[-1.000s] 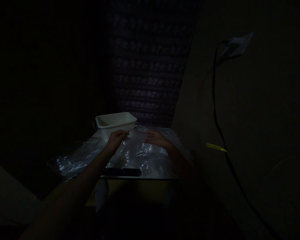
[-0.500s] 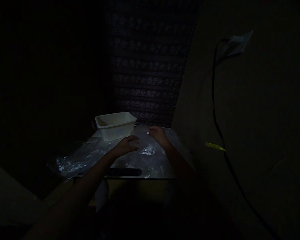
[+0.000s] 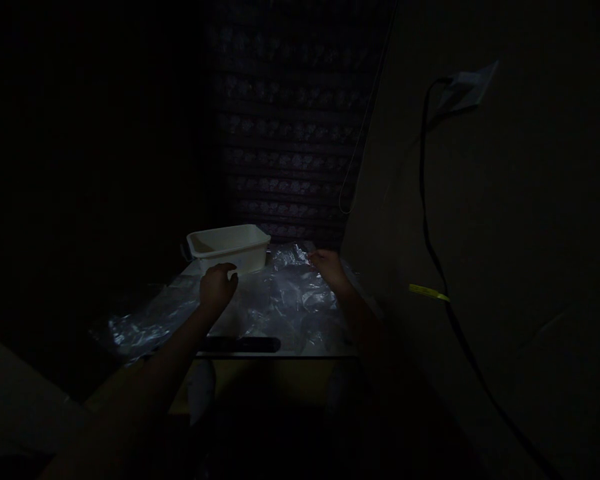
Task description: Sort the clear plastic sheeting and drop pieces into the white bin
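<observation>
Clear, crinkled plastic (image 3: 293,293) covers much of the small table. My right hand (image 3: 327,265) is at the plastic's far right part, its fingers pinched on an edge of it. In front of the white tub (image 3: 253,259) is my left hand (image 3: 218,288), above the plastic, its thumb and fingers apart and nothing seen between them. The tub stands upright at the back left of the table. More shiny plastic (image 3: 145,327) hangs over the table's left side.
A dark long object (image 3: 250,345) lies along the table's front edge. On the right wall a black cable (image 3: 425,193) with a yellow tag (image 3: 427,292) runs down from a socket (image 3: 466,90). A patterned blind (image 3: 295,160) hangs behind the table.
My left hand has moved left, toward the front of the tub. My right hand has shifted slightly right, and the plastic beside it is raised and more crumpled.
</observation>
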Motion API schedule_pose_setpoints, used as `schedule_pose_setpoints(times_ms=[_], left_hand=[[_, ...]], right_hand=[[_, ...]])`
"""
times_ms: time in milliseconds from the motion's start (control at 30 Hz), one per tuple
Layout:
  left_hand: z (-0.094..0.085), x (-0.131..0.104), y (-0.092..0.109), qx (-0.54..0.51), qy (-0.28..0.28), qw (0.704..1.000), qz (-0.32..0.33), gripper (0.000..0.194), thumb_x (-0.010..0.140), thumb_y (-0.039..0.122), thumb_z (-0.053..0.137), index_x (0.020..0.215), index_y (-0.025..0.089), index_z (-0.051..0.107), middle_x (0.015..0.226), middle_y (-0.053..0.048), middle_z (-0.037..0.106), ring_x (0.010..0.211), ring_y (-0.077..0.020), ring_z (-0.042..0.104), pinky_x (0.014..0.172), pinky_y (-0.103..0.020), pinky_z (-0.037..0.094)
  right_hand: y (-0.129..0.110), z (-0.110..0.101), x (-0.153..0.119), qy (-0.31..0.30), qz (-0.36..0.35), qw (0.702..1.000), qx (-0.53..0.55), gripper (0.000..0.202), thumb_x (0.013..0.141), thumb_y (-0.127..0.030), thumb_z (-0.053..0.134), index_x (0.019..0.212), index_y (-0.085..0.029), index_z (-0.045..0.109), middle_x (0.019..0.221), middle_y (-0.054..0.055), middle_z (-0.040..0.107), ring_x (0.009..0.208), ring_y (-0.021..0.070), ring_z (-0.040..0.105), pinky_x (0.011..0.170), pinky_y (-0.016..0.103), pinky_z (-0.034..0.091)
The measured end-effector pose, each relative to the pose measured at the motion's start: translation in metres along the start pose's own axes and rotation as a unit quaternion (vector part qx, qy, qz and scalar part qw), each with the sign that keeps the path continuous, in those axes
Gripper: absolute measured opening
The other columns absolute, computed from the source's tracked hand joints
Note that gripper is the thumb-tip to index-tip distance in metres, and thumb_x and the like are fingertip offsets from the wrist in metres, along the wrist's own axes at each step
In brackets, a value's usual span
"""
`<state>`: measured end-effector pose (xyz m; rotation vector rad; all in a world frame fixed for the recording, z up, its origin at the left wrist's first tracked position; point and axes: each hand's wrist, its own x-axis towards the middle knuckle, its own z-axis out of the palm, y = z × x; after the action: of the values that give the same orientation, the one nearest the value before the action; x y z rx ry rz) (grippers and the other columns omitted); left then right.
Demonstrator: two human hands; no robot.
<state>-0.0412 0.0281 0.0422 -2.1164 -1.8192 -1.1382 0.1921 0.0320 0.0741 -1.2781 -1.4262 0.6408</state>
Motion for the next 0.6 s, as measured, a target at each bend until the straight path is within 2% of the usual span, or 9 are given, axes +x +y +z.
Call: schedule_pose_setpoints(times_ms=[133, 233, 333, 500, 600], left_hand=[[0.000, 0.000, 0.006, -0.041, -0.004, 0.998, 0.043, 0.030, 0.063, 0.029, 0.040, 0.087, 0.015, 0.052, 0.089, -0.010, 0.054, 0.086, -0.0234, 0.046, 0.073, -0.033, 0.032], [0.003, 0.001, 0.017, -0.156, -0.046, 0.987, 0.016, 0.034, 0.062, 0.033, 0.043, 0.089, 0.014, 0.049, 0.094, -0.010, 0.052, 0.087, -0.0207, 0.045, 0.073, -0.030, 0.034], [0.007, 0.002, 0.027, -0.283, -0.083, 0.955, -0.042, 0.042, 0.059, 0.035, 0.047, 0.094, 0.013, 0.045, 0.099, -0.012, 0.049, 0.088, -0.0195, 0.046, 0.067, -0.029, 0.038], [0.000, 0.003, 0.042, -0.429, -0.101, 0.893, -0.096, 0.061, 0.051, 0.030, 0.056, 0.106, 0.016, 0.033, 0.109, -0.012, 0.041, 0.085, -0.0160, 0.046, 0.066, -0.029, 0.038], [-0.008, 0.003, 0.047, -0.474, -0.120, 0.866, -0.104, 0.056, 0.051, 0.028, 0.057, 0.103, 0.017, 0.038, 0.104, -0.009, 0.046, 0.075, -0.0129, 0.049, 0.063, -0.026, 0.038]], right_hand=[[0.000, 0.000, 0.000, -0.004, -0.016, 1.000, -0.012, 0.018, 0.059, -0.026, 0.044, 0.054, -0.012, 0.054, 0.049, -0.001, 0.050, 0.049, 0.0087, 0.045, 0.048, 0.020, 0.033], [-0.006, 0.001, -0.001, -0.031, -0.032, 0.999, -0.013, 0.017, 0.059, -0.025, 0.044, 0.053, -0.012, 0.054, 0.049, -0.001, 0.050, 0.048, 0.0083, 0.044, 0.047, 0.020, 0.032], [-0.018, 0.004, -0.004, -0.066, -0.042, 0.997, -0.004, 0.017, 0.059, -0.026, 0.046, 0.054, -0.012, 0.054, 0.049, -0.001, 0.052, 0.049, 0.0083, 0.045, 0.048, 0.020, 0.032], [-0.041, 0.007, -0.012, -0.120, -0.054, 0.989, 0.067, 0.019, 0.060, -0.028, 0.047, 0.058, -0.012, 0.055, 0.058, 0.001, 0.057, 0.056, 0.0091, 0.050, 0.057, 0.021, 0.036], [-0.047, 0.006, -0.015, -0.158, -0.061, 0.978, 0.119, 0.020, 0.061, -0.030, 0.047, 0.059, -0.012, 0.055, 0.060, 0.002, 0.058, 0.057, 0.0092, 0.051, 0.059, 0.022, 0.037]])
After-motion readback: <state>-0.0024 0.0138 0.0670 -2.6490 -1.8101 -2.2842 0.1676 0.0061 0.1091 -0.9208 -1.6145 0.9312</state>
